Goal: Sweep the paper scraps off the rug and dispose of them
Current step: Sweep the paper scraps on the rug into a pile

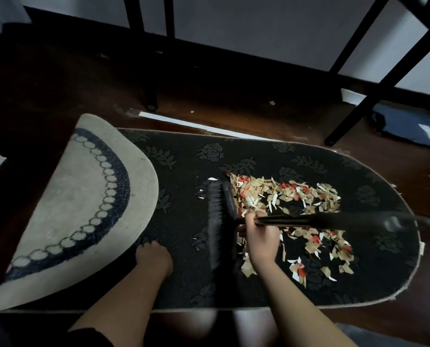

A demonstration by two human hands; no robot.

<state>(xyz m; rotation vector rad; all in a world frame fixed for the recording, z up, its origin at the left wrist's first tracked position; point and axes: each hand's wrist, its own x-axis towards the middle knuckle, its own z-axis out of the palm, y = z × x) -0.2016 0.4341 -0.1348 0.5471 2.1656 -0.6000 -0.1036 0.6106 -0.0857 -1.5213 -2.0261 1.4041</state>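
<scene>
My right fingers (252, 222) clamp the brush (220, 221), its head running top-to-bottom, scraps (284, 199) heaped immediately frame-right; left hand (154, 256) rests flat on the rug (184, 221).

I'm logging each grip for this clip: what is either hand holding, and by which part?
The right hand grips the brush by its handle, close to the head. The left hand holds nothing; it rests on the rug.

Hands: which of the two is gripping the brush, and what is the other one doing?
The right hand grips the black brush by its handle, beside the paper scraps. The left hand holds nothing; it rests on the dark rug by the folded-over end.
</scene>
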